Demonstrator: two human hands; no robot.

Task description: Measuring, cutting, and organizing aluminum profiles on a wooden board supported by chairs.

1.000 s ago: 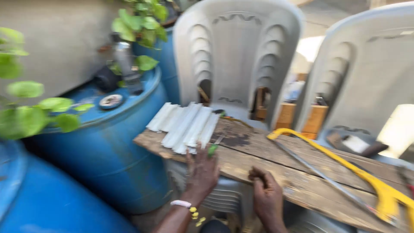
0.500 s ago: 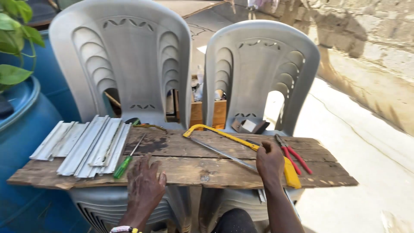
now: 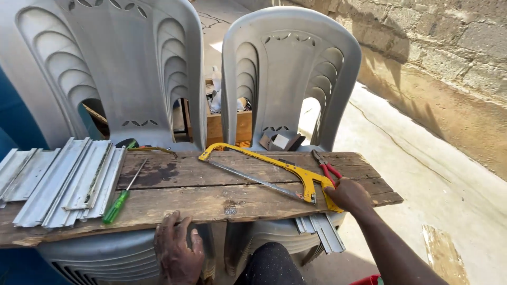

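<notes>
At the far left we have a stack of grey metal strips (image 3: 63,179) lying on the wooden plank (image 3: 211,203), which rests across the seats of two grey plastic chairs (image 3: 285,79). Just right of the strips lies our green-handled screwdriver (image 3: 122,194), its shaft pointing away from us. Our left hand (image 3: 177,250) is below the plank's near edge, fingers curled loosely against the edge and the chair seat beneath; it grasps nothing we can make out. Across the middle of the plank lies the yellow hacksaw (image 3: 274,171), blade side toward us, its front end near the chair backs and its handle at the right. Our right hand (image 3: 348,195) is closed around that handle at the plank's right front edge. Red-handled pliers (image 3: 326,168) lie just beyond this hand. More grey strips (image 3: 322,229) stick out under the plank below the right hand
</notes>
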